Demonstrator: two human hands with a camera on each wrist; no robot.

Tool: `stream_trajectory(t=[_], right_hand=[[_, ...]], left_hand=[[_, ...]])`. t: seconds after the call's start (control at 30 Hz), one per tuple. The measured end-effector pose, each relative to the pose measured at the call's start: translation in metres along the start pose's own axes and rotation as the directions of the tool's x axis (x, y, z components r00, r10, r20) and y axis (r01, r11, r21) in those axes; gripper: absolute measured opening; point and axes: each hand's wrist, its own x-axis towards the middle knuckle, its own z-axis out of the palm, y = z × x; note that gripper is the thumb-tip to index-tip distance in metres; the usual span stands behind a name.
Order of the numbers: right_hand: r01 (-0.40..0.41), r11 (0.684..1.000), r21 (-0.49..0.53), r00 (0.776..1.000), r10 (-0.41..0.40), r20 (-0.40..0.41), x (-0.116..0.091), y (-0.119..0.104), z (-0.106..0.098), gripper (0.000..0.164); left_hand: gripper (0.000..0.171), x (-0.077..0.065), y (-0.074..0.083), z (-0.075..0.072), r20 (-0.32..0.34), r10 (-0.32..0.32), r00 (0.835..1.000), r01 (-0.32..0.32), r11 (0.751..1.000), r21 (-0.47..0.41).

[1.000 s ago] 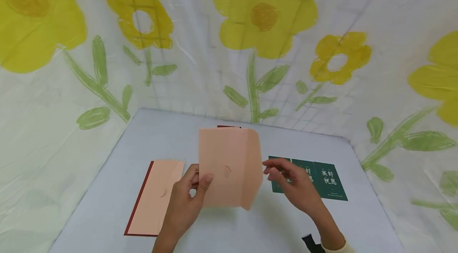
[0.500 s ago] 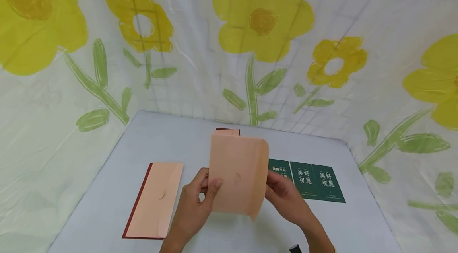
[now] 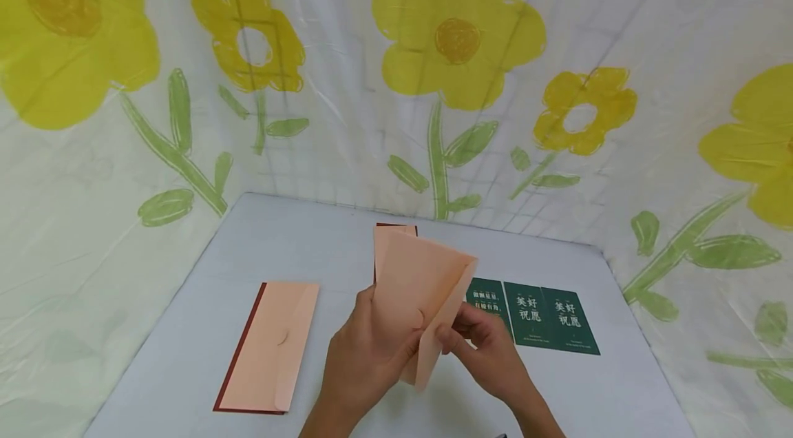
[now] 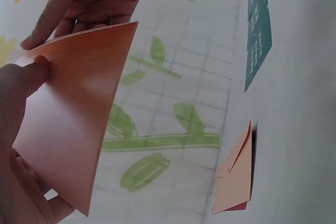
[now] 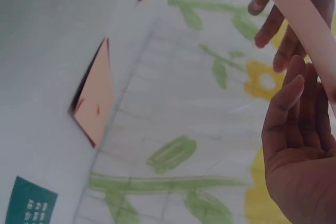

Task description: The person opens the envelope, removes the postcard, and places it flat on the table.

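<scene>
A peach paper envelope [image 3: 409, 276] is held up over the table, its long flap on the right side bent toward the front. My left hand [image 3: 362, 355] grips its left and lower part, with the thumb pressing on the front near the flap fold. At the flap's outer edge, my right hand [image 3: 492, 355] pinches the paper between thumb and fingers. In the left wrist view the envelope's smooth face [image 4: 73, 114] tilts toward the camera. The right wrist view catches a pale strip of the envelope [image 5: 307, 22] in front of the left hand.
A peach envelope with a dark red edge [image 3: 272, 348] lies at left on the white table [image 3: 297, 217]. Behind the held envelope, another peach envelope [image 3: 396, 228] is partly hidden. Several green cards with white writing [image 3: 551, 317] lie at right. A flower-print curtain [image 3: 347, 114] hangs behind.
My right hand has come in from the right and taken the flap's edge. The flap has folded inward, and the envelope has tilted. My left thumb has slid toward the fold.
</scene>
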Motion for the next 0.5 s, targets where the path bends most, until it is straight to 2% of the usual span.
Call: stream_trajectory(t=[0.1,0.2,0.37,0.5], right_hand=[[-0.006,1.000,-0.020,1.000,0.006,-0.006,-0.0017,-0.0036,0.0035,0.027],[-0.009,1.000,-0.029,1.000,0.009,-0.012,-0.0024,-0.0066,0.0050,0.028],[0.020,0.999,-0.026,1.000,-0.020,-0.020,-0.0031,-0.0060,0.0044,0.026],[0.031,0.999,-0.031,0.998,-0.033,-0.046,-0.0042,-0.0047,0.0043,0.022]], left_hand=[[0.082,0.0014,0.0000,0.0008,-0.057,0.070,0.996,-0.066,0.995,0.076],[0.078,0.0026,-0.0007,-0.0005,-0.065,0.094,0.993,-0.089,0.993,0.073],[0.067,0.0020,-0.0003,-0.0025,-0.012,0.074,0.997,-0.074,0.996,-0.043],[0.057,0.0006,0.0017,-0.0030,0.017,0.062,0.998,-0.059,0.989,-0.135]])
